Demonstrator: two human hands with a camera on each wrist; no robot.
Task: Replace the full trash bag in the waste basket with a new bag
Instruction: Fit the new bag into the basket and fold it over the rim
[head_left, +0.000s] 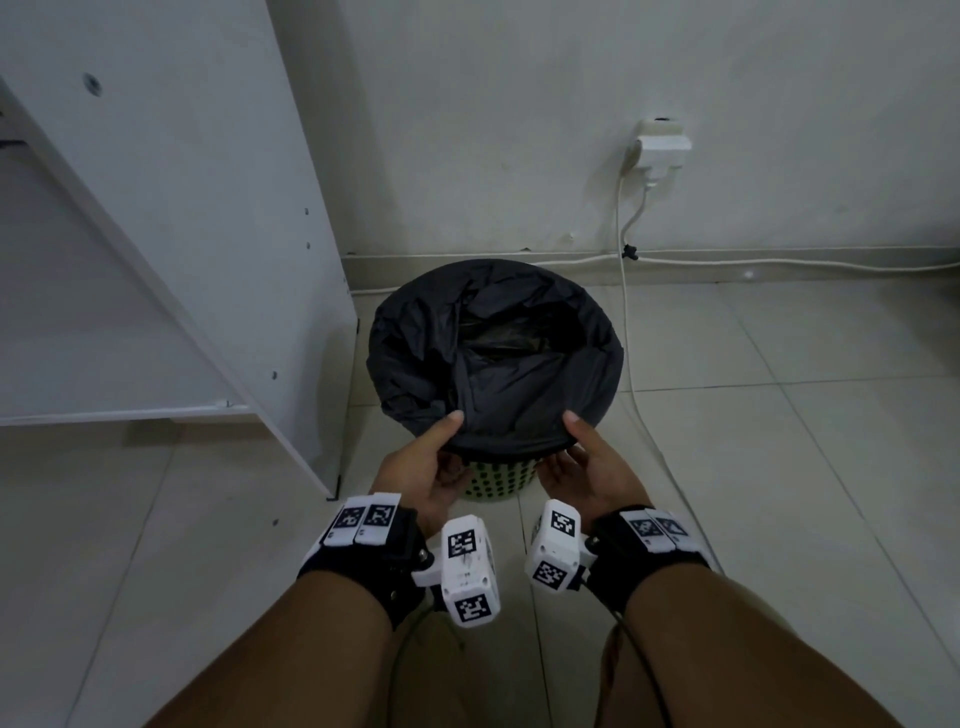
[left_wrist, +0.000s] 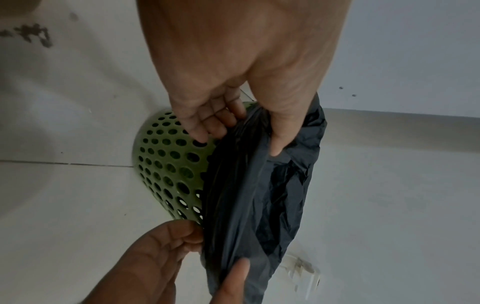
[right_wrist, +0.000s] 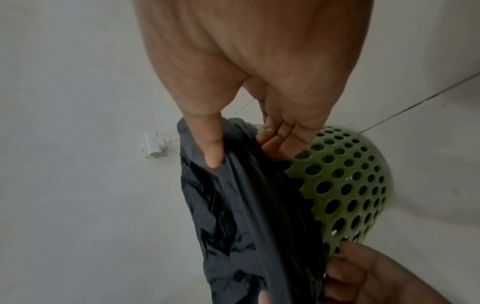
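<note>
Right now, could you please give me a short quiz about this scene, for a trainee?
1. True or false: the black bag is folded over the rim of the green basket.
2. Which hands pinch the bag's near edge? A) left hand only B) right hand only C) both
3. What white thing sits on the wall behind, right of the basket?

Key: 1 true; 2 C; 3 the plug adapter with its cable.

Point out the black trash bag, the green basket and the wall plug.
black trash bag (head_left: 519, 384): head view, on the crumpled plastic inside the rim.
green basket (head_left: 498, 480): head view, on the perforated wall below the bag's edge.
wall plug (head_left: 662, 148): head view, on its white body.
</note>
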